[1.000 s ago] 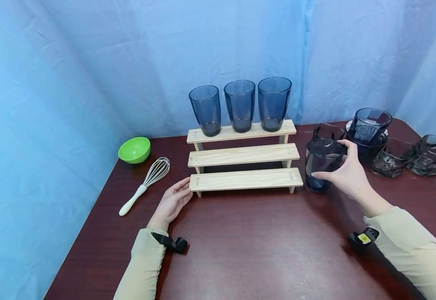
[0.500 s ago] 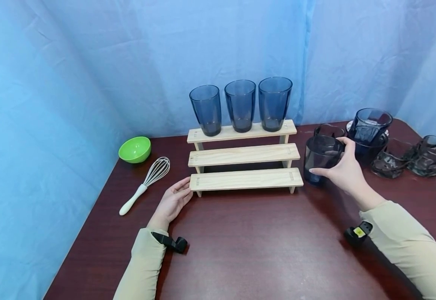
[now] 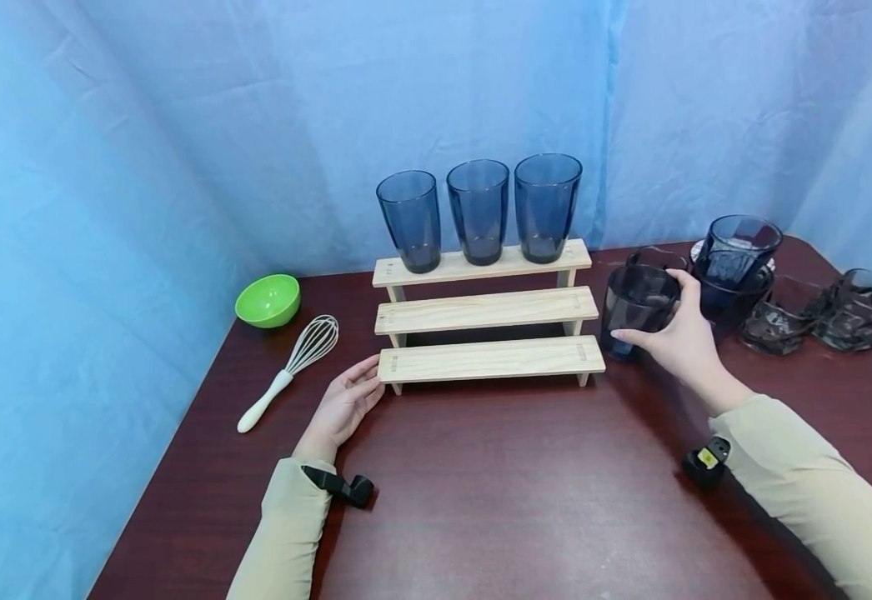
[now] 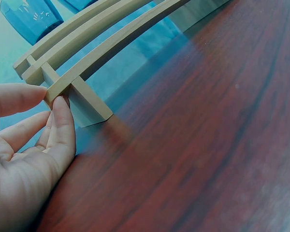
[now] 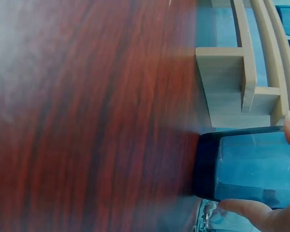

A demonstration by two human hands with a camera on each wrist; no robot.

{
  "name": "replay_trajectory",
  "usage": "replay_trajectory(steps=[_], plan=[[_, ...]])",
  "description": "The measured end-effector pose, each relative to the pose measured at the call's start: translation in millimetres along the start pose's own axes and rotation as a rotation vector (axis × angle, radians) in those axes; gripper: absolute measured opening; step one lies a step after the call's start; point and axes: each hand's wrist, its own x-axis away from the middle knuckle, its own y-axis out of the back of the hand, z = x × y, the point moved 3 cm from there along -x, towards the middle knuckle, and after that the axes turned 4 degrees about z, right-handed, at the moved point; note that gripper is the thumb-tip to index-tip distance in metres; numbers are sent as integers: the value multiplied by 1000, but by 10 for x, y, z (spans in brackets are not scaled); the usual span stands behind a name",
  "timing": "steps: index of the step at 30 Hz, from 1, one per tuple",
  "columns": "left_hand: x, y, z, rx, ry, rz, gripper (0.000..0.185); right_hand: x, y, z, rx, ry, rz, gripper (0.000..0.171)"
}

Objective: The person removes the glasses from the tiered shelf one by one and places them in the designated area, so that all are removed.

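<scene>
We count three tall blue glasses [image 3: 478, 210] standing upright in a row on the top step of the wooden three-step rack [image 3: 487, 312], whose middle and bottom steps are bare; a fourth dark glass [image 3: 635, 310] is in our right hand [image 3: 679, 337], thumb on its near side and fingers curled round its far side, at about 3 o'clock of the rack, just beside the rack's right end and level with the lower steps; whether its base touches the table we cannot tell; at 3 o'clock of that glass stands a stack of two dark cups [image 3: 736, 267], another dark cup [image 3: 657, 259] shows partly behind the held one, and further toward 3 o'clock lie two more dark glass pieces [image 3: 826, 312], close together; our left hand [image 3: 342, 408] lies at 9 o'clock of the rack, holding nothing, its fingers [image 4: 63, 121] nearly straight with the tips against the left end of the bottom step; one white-handled whisk [image 3: 289, 371] lies at 9 o'clock of that hand, and one green bowl [image 3: 268, 299] at 11 o'clock of the whisk; between the held glass and the steps nothing stands but the rack's right leg; all rests on a dark red-brown wooden table [image 3: 496, 500]; a blue cloth backdrop [image 3: 181, 125] hangs behind and to the left
</scene>
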Motion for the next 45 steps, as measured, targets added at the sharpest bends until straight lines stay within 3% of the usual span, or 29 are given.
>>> replay_trajectory(steps=[33,45], plan=[[-7,-12,16,-4,0,7,54,-113,1,-66,5,-54,14,106],[-7,2,21,-6,-12,9,54,-76,44,-43,-60,-95,23,107]])
